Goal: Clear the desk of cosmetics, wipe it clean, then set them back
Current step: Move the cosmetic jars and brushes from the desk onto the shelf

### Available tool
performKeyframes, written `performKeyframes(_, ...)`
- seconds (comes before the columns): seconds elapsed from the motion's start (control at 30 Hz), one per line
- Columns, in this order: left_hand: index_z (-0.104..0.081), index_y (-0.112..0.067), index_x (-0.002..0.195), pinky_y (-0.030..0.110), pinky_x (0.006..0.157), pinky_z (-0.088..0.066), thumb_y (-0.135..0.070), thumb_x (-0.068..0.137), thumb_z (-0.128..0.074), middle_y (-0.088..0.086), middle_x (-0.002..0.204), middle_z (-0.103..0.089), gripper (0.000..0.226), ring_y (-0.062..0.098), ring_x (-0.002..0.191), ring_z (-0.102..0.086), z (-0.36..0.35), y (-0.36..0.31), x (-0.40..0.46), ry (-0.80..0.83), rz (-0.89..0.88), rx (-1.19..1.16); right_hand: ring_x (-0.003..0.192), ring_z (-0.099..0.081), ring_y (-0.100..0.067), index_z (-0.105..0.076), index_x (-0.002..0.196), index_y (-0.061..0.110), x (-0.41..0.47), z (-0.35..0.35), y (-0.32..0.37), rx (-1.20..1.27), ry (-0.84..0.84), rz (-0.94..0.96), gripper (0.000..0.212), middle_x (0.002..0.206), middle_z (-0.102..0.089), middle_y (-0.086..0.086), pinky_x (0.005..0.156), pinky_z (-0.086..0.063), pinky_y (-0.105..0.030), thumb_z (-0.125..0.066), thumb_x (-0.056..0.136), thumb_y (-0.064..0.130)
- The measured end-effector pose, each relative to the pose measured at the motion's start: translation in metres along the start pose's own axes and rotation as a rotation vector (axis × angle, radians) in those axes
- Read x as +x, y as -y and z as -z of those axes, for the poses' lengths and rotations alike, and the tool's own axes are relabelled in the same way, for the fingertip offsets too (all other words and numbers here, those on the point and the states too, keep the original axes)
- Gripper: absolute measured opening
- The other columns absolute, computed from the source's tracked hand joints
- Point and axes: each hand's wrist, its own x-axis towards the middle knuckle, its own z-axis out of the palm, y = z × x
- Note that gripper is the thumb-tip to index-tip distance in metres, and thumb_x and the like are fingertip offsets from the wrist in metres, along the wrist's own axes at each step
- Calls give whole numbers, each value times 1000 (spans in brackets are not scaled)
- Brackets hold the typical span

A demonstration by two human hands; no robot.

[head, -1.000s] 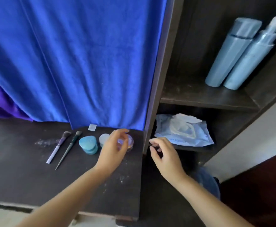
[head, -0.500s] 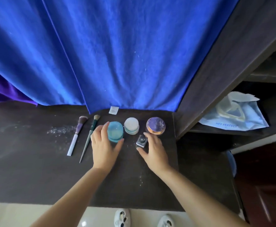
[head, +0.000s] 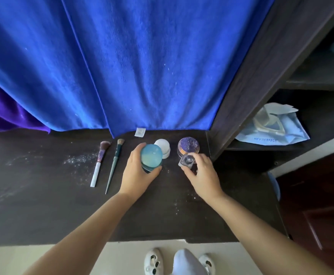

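Note:
On the dark desk [head: 43,205] my left hand [head: 137,172] grips a round blue jar [head: 151,157] from its left side. My right hand [head: 201,173] pinches a small square grey bottle [head: 188,161]. Behind them stand a white jar [head: 163,147] and a purple glitter jar with a gold rim [head: 189,146]. Two makeup brushes lie to the left: one with a white handle [head: 99,163] and one with a dark green handle [head: 114,164].
White powder is scattered on the desk [head: 79,159] left of the brushes. A blue cloth [head: 132,66] hangs behind the desk. A dark shelf unit [head: 261,76] stands at the right, with a light blue wipes pack [head: 273,130] on a shelf.
My view swung from the shelf down onto the desk. My left hand closed round the blue jar and my right hand took hold of the small grey bottle.

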Motion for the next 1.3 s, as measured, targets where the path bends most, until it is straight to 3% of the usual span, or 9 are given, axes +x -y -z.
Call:
performKeyframes(0.13,-36,-29,128,27,97,-41,-26,65,-80,-13,125,-47,77,11,118,-47,-7,-57,-8,23,-142,-76,99,-53,-19,-56,112,12,-4,65,4,56,-122,50,35,105,-56,1,79,-51,-38,-68,82,23)
performKeyframes(0.27,-35,-39,122,7,88,-37,-26,65,-80,-15,120,-46,73,-10,112,-42,-31,-134,-22,118,-311,-168,100,-54,-13,-56,114,14,-15,150,-3,25,-288,95,37,107,-50,9,79,-50,-28,-70,80,19)
performKeyframes(0.37,-31,-46,123,26,98,-42,-36,65,-76,-22,123,-43,74,0,118,-44,-53,-198,-34,234,-478,-254,102,-55,-16,-56,113,12,-18,214,-21,-35,-419,89,37,107,-52,7,82,-49,-28,-70,79,18)
performKeyframes(0.5,-32,-34,126,24,102,-37,-23,69,-77,-14,125,-43,74,6,119,-44,-86,-277,-29,227,-631,-327,96,-53,-12,-57,113,13,-2,289,-41,-41,-561,57,33,107,-56,1,82,-38,-5,-68,81,15)
performKeyframes(0.67,-27,-23,134,29,98,-42,-26,70,-77,-2,127,-46,82,13,114,-49,-120,-346,24,78,-516,-354,98,-56,-20,-57,114,14,45,334,-52,-22,-557,86,33,108,-55,-3,82,-49,-33,-65,83,20)
performKeyframes(0.83,-30,-9,130,31,89,-42,-28,72,-76,12,127,-50,76,26,115,-50,-137,-370,74,-76,-319,-200,90,-55,-19,-58,106,11,91,341,-49,-53,-491,67,27,101,-50,-4,79,-46,-28,-64,85,27)
performKeyframes(1.07,-29,-6,133,39,97,-40,-30,73,-74,14,134,-44,78,29,122,-45,-150,-371,95,-117,-250,-34,93,-57,-28,-57,103,11,115,338,-65,-101,-442,-19,30,99,-57,-11,80,-49,-44,-65,83,32)
performKeyframes(1.2,-19,-7,140,39,102,-36,-31,75,-73,14,142,-36,87,29,128,-38,-155,-373,99,-98,-231,-16,96,-57,-29,-55,110,10,117,335,-72,-89,-465,-10,31,103,-57,-13,84,-49,-45,-63,85,27)
performKeyframes(1.3,-3,-11,146,37,106,-29,-32,78,-70,12,150,-22,97,27,135,-27,-152,-374,96,-43,-215,10,106,-56,-28,-47,125,10,109,332,-74,-34,-485,3,42,122,-50,-14,93,-47,-42,-61,86,19)
